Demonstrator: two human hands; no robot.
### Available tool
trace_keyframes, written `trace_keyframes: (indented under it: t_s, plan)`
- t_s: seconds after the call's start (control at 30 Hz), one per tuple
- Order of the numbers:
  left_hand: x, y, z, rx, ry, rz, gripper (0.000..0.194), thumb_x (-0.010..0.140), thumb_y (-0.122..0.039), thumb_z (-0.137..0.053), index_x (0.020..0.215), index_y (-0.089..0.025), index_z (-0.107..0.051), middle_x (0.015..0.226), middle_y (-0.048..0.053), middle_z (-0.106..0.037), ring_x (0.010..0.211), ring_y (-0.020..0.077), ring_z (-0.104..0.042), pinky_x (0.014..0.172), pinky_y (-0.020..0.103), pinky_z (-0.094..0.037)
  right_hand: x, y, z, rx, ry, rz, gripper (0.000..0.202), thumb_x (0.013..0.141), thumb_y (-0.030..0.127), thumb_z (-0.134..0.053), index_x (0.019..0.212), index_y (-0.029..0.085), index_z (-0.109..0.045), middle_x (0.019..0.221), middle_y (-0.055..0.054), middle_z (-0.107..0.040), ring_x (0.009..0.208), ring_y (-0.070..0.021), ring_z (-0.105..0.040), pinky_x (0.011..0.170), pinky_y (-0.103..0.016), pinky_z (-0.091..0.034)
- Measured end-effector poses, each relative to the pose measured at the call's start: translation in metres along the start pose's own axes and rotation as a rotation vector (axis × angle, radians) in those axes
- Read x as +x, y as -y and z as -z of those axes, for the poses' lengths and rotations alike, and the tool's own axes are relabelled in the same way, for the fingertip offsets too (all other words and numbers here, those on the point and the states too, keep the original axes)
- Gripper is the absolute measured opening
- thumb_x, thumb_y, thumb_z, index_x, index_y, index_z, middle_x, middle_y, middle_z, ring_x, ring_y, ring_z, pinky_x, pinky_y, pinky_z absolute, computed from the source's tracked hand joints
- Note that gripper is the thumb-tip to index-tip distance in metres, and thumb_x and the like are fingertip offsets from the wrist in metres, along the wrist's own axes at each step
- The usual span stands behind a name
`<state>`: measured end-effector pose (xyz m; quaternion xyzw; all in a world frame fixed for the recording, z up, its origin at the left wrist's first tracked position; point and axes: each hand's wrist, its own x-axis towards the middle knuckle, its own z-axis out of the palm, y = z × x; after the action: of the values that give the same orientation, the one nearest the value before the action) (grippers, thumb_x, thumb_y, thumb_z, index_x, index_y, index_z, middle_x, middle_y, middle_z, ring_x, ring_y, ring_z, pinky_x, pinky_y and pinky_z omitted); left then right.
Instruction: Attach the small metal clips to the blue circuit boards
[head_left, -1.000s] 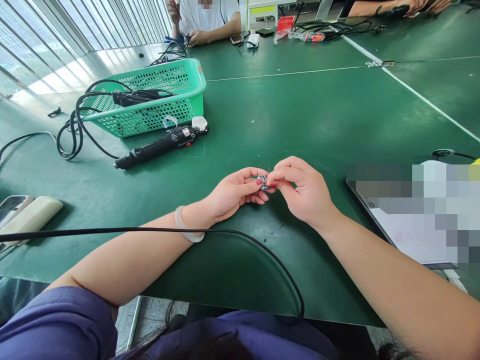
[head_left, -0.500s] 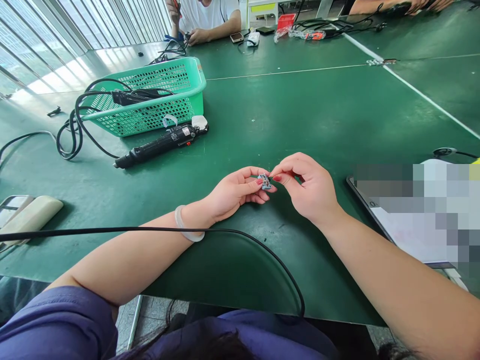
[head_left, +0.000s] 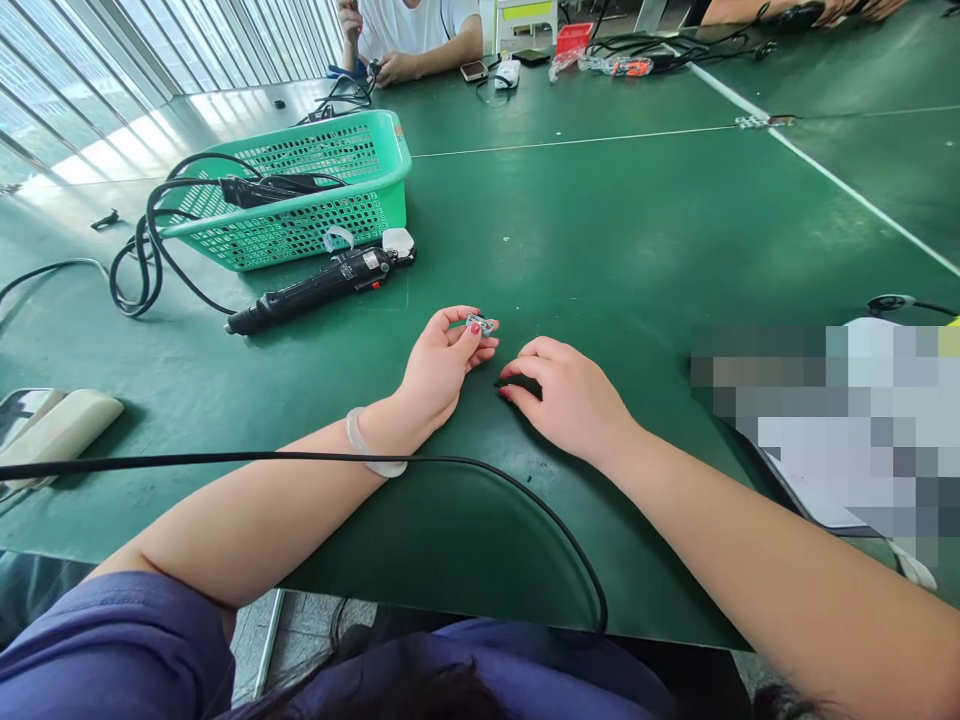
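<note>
A small silvery metal part point(head_left: 480, 325) is pinched between the thumb and fingers of my left hand point(head_left: 442, 365), held just above the green table point(head_left: 630, 230). To its right and a little nearer to me is my right hand point(head_left: 570, 395), low over the tabletop. Its thumb and forefinger come together at the tips around a tiny dark bit point(head_left: 499, 383) too small to name. The two hands are apart, with a short gap between them.
A green mesh basket point(head_left: 397, 195) holds black cables. In front of it lies a black electric screwdriver point(head_left: 322, 285). A black cable point(head_left: 247, 459) crosses over my left forearm. A tablet-like board point(head_left: 802, 480) sits at right. A person point(head_left: 420, 40) works across the table.
My left hand has moved left and away from me with the metal part. My right hand has drawn off it, down and to the left, toward the tabletop.
</note>
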<state>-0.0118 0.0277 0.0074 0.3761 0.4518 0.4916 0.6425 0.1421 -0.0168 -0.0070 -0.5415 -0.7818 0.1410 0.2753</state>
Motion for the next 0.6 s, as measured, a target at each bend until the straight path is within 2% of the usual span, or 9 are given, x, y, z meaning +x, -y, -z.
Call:
trace_keyframes:
  t_s: [0.17, 0.23, 0.4, 0.6]
  plan:
    - [-0.001, 0.001, -0.001, 0.015, 0.010, -0.013, 0.009, 0.091, -0.008, -0.054, 0.095, -0.016, -0.054, 0.087, 0.001, -0.070, 0.072, 0.0060, -0.065, 0.080, 0.024, -0.050, 0.005, 0.007, -0.005, -0.065, 0.040, -0.017, 0.012, 0.088, 0.016, -0.062, 0.080, 0.018, -0.071, 0.092, -0.006, -0.067, 0.086, -0.0207, -0.060, 0.075, -0.035, -0.048]
    - [-0.002, 0.001, -0.002, 0.021, 0.026, -0.009, 0.009, 0.090, -0.008, -0.056, 0.095, -0.016, -0.055, 0.086, 0.001, -0.070, 0.074, 0.0069, -0.066, 0.083, 0.026, -0.051, 0.005, 0.006, -0.001, -0.002, -0.032, -0.024, 0.013, 0.088, 0.016, -0.062, 0.078, 0.019, -0.070, 0.090, -0.005, -0.066, 0.084, -0.0193, -0.060, 0.074, -0.034, -0.047]
    - [-0.005, 0.002, -0.003, 0.065, 0.103, -0.027, 0.012, 0.084, -0.011, -0.065, 0.092, -0.015, -0.057, 0.083, 0.001, -0.071, 0.079, 0.0092, -0.067, 0.088, 0.029, -0.051, 0.004, -0.001, 0.011, 0.152, -0.308, -0.111, 0.007, 0.084, 0.020, -0.068, 0.078, 0.022, -0.071, 0.085, -0.002, -0.065, 0.068, -0.0146, -0.055, 0.064, -0.031, -0.045]
    - [-0.008, 0.005, -0.001, 0.103, 0.192, -0.085, 0.021, 0.075, -0.014, -0.076, 0.087, -0.014, -0.058, 0.085, 0.002, -0.074, 0.082, 0.0107, -0.069, 0.091, 0.031, -0.051, 0.005, -0.002, 0.013, 0.164, -0.354, -0.160, 0.008, 0.082, 0.021, -0.069, 0.074, 0.022, -0.070, 0.081, -0.002, -0.065, 0.065, -0.0138, -0.051, 0.060, -0.030, -0.043]
